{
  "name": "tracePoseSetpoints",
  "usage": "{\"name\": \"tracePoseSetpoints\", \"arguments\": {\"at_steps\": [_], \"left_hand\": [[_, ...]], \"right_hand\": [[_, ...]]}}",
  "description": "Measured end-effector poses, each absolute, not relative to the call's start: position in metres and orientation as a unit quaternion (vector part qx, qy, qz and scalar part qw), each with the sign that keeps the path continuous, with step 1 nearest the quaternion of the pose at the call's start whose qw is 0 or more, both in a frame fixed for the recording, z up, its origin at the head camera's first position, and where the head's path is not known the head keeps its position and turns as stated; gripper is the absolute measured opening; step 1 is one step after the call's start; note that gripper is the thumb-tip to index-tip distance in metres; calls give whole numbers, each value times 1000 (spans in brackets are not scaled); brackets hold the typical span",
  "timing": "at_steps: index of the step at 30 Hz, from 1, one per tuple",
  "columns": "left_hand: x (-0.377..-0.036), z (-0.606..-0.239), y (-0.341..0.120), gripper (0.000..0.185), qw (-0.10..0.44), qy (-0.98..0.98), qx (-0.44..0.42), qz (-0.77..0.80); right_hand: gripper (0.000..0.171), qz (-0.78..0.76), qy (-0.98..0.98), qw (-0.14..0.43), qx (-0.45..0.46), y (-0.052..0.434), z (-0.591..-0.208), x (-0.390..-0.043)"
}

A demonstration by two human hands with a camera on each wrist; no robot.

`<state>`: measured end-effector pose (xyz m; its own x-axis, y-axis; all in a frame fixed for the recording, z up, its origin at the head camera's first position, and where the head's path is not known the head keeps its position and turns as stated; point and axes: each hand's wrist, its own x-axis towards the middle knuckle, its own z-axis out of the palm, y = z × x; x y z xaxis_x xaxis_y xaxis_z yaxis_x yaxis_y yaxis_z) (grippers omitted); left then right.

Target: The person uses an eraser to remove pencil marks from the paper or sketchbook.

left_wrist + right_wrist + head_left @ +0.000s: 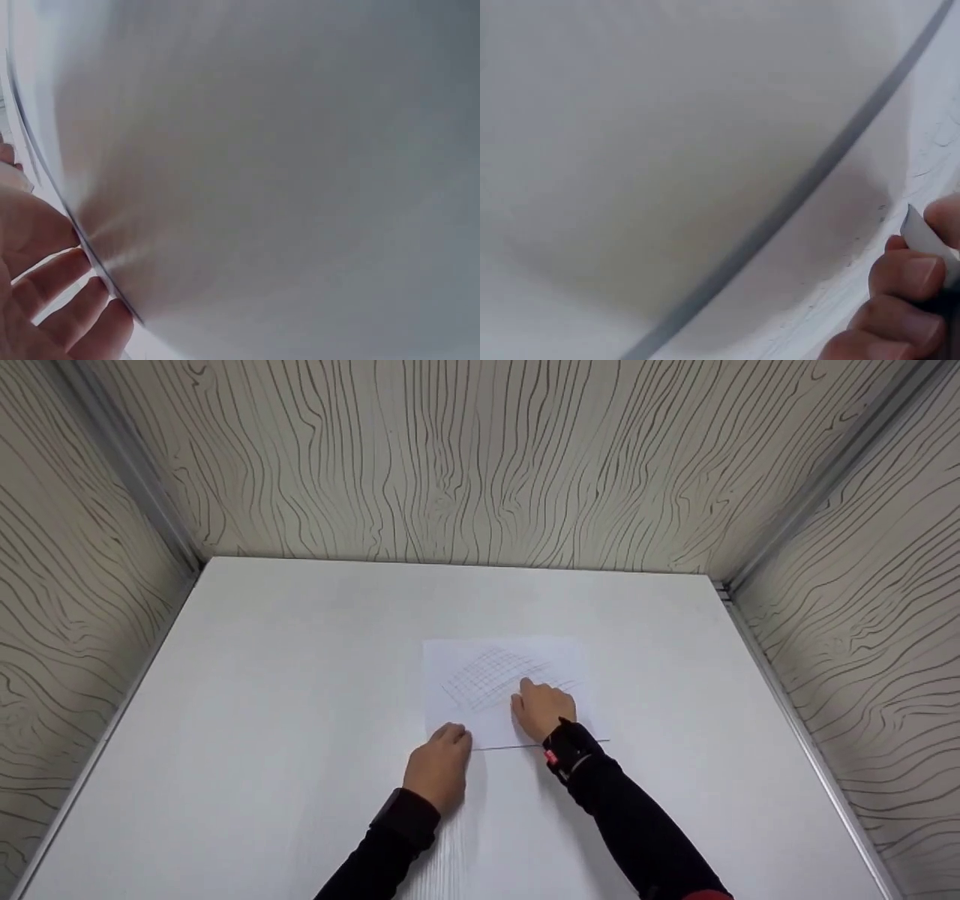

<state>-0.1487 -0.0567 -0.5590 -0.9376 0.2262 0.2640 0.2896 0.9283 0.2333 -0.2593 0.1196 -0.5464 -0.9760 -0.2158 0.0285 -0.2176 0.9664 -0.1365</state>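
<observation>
A white sheet of paper (491,731) lies on the white table, bearing a slanted pencil grid (495,669). The grid's lines are broken and sparse towards the right hand. My right hand (545,709) is over the right part of the sheet and pinches a small white eraser (928,244) between thumb and fingers; the head view hides it. Small dark crumbs (883,210) lie near it in the right wrist view. My left hand (439,769) rests at the sheet's lower left corner, its fingertips (112,322) touching the near edge.
The white tabletop (300,660) extends around the sheet. Wood-grain patterned panels (450,457) stand behind it and at both sides, with grey metal strips (795,765) along the table's sides. Each wrist wears a black band (405,816).
</observation>
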Motion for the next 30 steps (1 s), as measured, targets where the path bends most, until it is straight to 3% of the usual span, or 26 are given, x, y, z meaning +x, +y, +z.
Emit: {"name": "tracePoseSetpoints", "arguments": {"at_steps": [9, 16, 24, 30], "left_hand": [[-153, -558, -63, 25, 122, -973, -138, -137], [-154, -556, -69, 28, 126, -974, -144, -120], [-155, -560, -65, 26, 137, -973, -153, -106], [-157, -560, -62, 25, 142, -974, -152, -92]], "right_hand": [[23, 63, -988, 21, 139, 121, -549, -251], [22, 62, -991, -8, 120, 121, -548, -247], [22, 79, -967, 33, 241, 82, -547, -230], [22, 53, -977, 43, 202, 80, -551, -234]]}}
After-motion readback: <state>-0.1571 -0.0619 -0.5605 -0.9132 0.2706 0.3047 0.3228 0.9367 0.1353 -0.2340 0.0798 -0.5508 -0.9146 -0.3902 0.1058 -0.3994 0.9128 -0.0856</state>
